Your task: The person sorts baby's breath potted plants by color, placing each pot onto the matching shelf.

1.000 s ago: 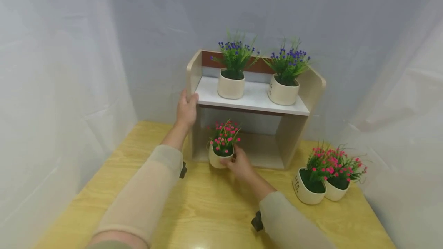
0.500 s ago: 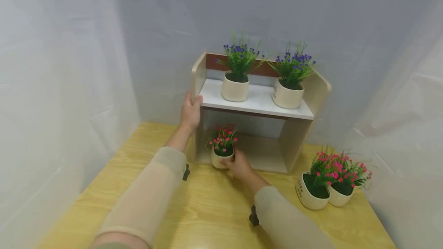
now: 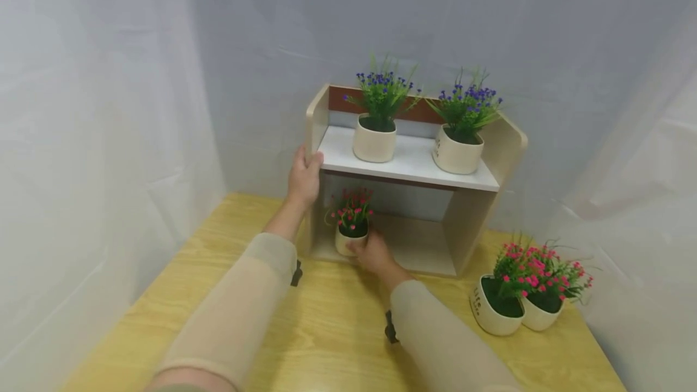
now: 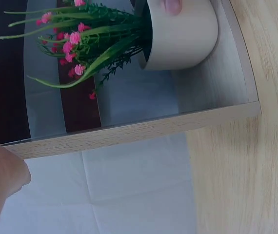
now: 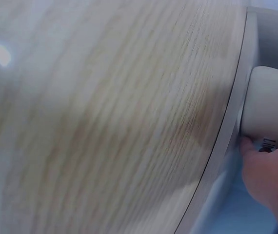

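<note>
In the head view my left hand (image 3: 304,179) holds the left side panel of a small two-tier wooden shelf (image 3: 411,175), thumb at the front edge and the other fingers partly hidden outside the panel. My right hand (image 3: 374,254) grips a cream flowerpot (image 3: 346,242) with pink artificial flowers, at the left of the shelf's lower compartment. The left wrist view shows that flowerpot (image 4: 185,36) upright just inside the side panel, a fingertip against its wall. In the right wrist view, my right hand (image 5: 273,168) has its thumb and fingers around the pot's side and base edge.
Two cream pots with purple flowers, one left (image 3: 376,141) and one right (image 3: 458,151), stand on the white upper board. Two pink-flowered pots, a nearer one (image 3: 498,310) and one behind it (image 3: 543,312), stand close together on the wooden table (image 3: 321,325), right of the shelf.
My right hand has moved the pink-flowered pot from the shelf's front edge deeper into the lower compartment. My left hand stays on the side panel. The head view has shifted slightly.
</note>
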The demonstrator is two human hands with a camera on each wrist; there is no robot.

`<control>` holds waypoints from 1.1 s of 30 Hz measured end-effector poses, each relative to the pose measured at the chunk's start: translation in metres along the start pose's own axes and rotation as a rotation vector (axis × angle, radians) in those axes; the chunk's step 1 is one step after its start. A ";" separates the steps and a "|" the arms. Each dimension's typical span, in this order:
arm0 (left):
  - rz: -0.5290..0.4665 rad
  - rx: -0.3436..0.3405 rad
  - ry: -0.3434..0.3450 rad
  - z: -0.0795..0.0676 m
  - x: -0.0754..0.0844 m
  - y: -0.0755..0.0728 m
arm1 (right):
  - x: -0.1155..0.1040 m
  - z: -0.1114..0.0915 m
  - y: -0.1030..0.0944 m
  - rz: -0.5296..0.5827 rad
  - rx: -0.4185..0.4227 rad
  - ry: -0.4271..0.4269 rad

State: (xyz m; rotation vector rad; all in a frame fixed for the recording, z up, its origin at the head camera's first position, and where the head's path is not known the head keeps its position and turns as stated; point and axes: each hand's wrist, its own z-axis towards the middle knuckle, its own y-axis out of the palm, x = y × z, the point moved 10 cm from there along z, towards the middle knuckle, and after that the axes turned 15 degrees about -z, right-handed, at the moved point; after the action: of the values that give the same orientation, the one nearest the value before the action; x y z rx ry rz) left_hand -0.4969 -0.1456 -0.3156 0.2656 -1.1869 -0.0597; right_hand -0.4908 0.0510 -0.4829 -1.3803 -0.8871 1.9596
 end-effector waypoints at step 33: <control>0.000 0.012 0.000 0.003 -0.005 0.001 | 0.007 0.000 -0.012 0.043 0.017 0.144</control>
State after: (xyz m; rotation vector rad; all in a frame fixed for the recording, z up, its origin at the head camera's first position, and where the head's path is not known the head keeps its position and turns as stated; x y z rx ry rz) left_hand -0.5016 -0.1442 -0.3190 0.2767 -1.1876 -0.0524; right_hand -0.4915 0.0635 -0.4772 -1.5206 -0.7780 1.8680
